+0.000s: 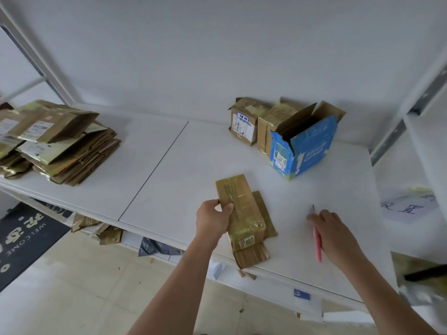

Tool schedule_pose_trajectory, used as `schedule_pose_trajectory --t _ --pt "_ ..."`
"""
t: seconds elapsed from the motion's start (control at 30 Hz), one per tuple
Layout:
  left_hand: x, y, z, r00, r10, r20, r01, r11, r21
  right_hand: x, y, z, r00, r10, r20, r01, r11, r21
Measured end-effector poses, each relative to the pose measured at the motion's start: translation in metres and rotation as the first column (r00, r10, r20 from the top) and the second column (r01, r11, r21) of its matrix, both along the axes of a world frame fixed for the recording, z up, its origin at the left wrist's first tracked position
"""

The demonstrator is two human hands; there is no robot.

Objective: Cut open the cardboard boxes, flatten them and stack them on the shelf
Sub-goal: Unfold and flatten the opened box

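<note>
A flattened brown taped box (244, 213) lies on the white shelf (169, 165) near its front edge, with flaps sticking out beneath it. My left hand (214, 218) grips its left side. To the right, my right hand (332, 229) holds a pink-handled cutter (317, 240) with the blade tip pointing away over the shelf, apart from the box. A stack of flattened boxes (60, 143) sits at the far left of the shelf. At the back right stand an open blue box (304, 143) and two brown taped boxes (244, 122), (268, 129).
The shelf backs onto a white wall, with metal uprights at left and right. A paper sheet with writing (408, 206) hangs at the right. Cardboard scraps (101, 230) and a grey bag lie on a lower level. A dark welcome mat (21, 238) covers the floor at left.
</note>
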State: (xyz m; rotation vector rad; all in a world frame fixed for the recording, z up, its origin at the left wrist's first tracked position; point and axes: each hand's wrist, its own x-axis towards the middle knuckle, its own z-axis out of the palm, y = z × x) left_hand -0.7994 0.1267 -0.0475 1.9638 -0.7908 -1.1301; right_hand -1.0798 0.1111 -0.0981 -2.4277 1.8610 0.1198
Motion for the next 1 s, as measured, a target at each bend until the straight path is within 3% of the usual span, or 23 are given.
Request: schedule_pose_trajectory --t 0.07,0.13,0.2,0.27,0.33,0.4,0.53,0.6,0.7,0.83,1.0 --pt "-0.002 0.001 -0.001 1.0 -0.003 0.025 0.003 1.0 -0.01 0.003 -0.005 0.003 0.999 -0.042 -0.027 0.043 0.998 0.053" --pt "-0.005 0.001 -0.002 0.997 -0.004 0.08 0.005 1.0 -0.018 0.019 -0.008 0.012 0.97 -0.08 0.231 0.076 0.997 0.029" --pt "-0.007 0.003 -0.001 0.991 -0.006 0.133 0.008 1.0 -0.02 0.046 -0.009 0.024 0.802 -0.054 0.594 0.032 0.998 0.048" --pt "-0.007 0.004 0.002 0.991 -0.009 0.131 0.011 1.0 -0.011 0.081 -0.007 0.04 0.6 -0.129 0.79 -0.049 0.979 0.198" --pt "-0.004 0.007 0.005 0.998 -0.001 0.059 0.002 1.0 -0.012 0.114 -0.003 0.05 0.513 -0.244 0.823 -0.138 0.923 0.36" --pt "0.002 0.011 0.012 1.0 0.021 -0.022 -0.021 1.0 -0.023 0.137 0.002 0.055 0.47 -0.284 0.836 -0.195 0.89 0.412" --pt "0.025 0.009 0.035 0.994 0.014 -0.107 -0.031 0.987 -0.157 0.155 0.002 0.062 0.323 -0.209 0.923 -0.231 0.928 0.292" --pt "0.028 0.009 0.039 1.0 -0.014 0.003 0.014 0.982 -0.188 0.157 0.0 0.061 0.258 -0.208 0.944 -0.252 0.928 0.273" --pt "0.023 0.02 0.031 0.985 -0.007 0.17 0.038 0.983 -0.178 0.159 0.006 0.052 0.338 -0.178 0.924 -0.254 0.928 0.271" --pt "0.024 0.026 0.02 0.979 0.063 0.195 -0.018 0.975 -0.221 0.163 0.009 0.042 0.382 -0.128 0.915 -0.204 0.954 0.218" --pt "0.019 0.029 0.018 0.955 0.056 0.293 0.026 0.963 -0.268 0.18 0.001 0.045 0.459 -0.121 0.88 0.044 0.993 0.114"
